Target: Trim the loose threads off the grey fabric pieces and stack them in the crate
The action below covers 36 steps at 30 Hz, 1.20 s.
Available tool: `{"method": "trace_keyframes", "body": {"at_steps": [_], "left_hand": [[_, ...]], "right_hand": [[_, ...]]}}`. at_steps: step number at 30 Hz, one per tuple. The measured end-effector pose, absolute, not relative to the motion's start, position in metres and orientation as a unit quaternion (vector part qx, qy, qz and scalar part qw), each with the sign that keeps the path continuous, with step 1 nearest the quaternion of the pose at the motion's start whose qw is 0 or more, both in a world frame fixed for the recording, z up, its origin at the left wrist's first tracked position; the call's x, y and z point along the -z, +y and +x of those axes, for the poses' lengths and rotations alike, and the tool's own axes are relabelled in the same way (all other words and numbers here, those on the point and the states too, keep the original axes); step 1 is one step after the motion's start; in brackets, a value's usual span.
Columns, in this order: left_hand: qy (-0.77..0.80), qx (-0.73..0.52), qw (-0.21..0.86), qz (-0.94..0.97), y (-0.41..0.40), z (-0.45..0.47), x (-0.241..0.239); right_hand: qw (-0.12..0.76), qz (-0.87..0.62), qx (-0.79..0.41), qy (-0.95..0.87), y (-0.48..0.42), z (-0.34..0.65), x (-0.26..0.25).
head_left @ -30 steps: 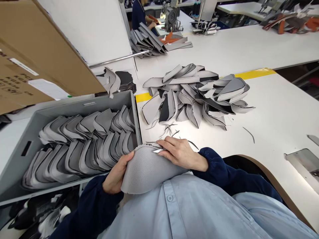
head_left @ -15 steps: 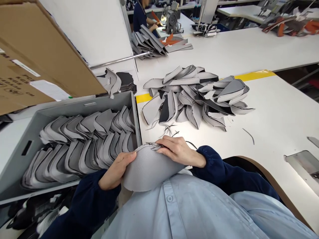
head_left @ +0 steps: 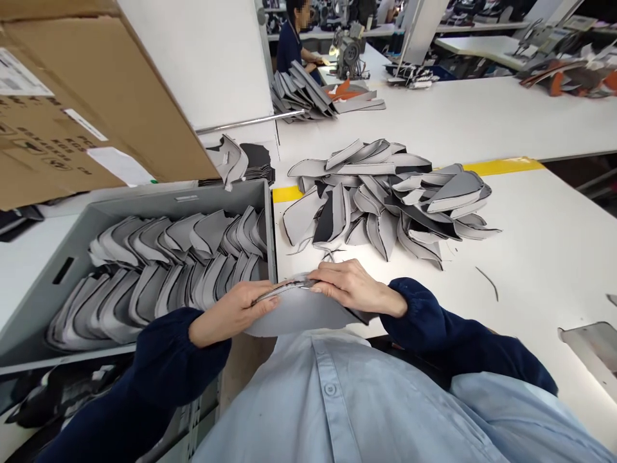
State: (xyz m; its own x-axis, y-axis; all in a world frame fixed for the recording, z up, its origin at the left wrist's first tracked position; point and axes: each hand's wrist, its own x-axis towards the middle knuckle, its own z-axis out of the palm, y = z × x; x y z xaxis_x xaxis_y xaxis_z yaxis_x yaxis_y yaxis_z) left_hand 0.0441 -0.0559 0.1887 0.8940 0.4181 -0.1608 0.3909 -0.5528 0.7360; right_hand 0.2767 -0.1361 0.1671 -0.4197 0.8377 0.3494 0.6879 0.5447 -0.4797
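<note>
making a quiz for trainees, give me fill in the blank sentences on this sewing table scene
The left hand and right hand both hold one ____ fabric piece.
The crate of stacked pieces sits on the person's ____ side.
Behind the loose pile, a strip of ____ tape crosses the table.
Missing words: grey; left; yellow.

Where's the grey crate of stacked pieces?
In the head view the grey crate sits at the person's left, just beyond the left hand gripping a grey fabric piece, below the cardboard box and left of the loose pile.
</note>
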Motion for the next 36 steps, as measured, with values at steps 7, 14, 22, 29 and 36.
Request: {"method": "trace_keyframes", "body": {"at_steps": [7, 14, 22, 29, 36], "left_hand": [[0.21, 0.007, 0.376, 0.903, -0.054, 0.045, -0.192], [0.223, 0.032, 0.453, 0.863, -0.054, 0.048, -0.192], [0.198, 0.073, 0.521, 0.827, -0.052, 0.051, -0.19], [0.218, 0.144, 0.591, 0.763, -0.045, 0.056, -0.192], [0.216, 0.136, 0.657, 0.709, -0.036, 0.054, -0.182]], "right_hand": [[0.249, -0.433, -0.103, -0.86, -0.132, 0.273, -0.172], [0.218, -0.409, -0.062, -0.884, -0.13, 0.269, -0.17], [0.2, -0.362, 0.01, -0.91, -0.126, 0.262, -0.165], [0.208, -0.334, 0.038, -0.919, -0.122, 0.255, -0.16], [0.232, -0.325, 0.058, -0.915, -0.114, 0.249, -0.155]]}}
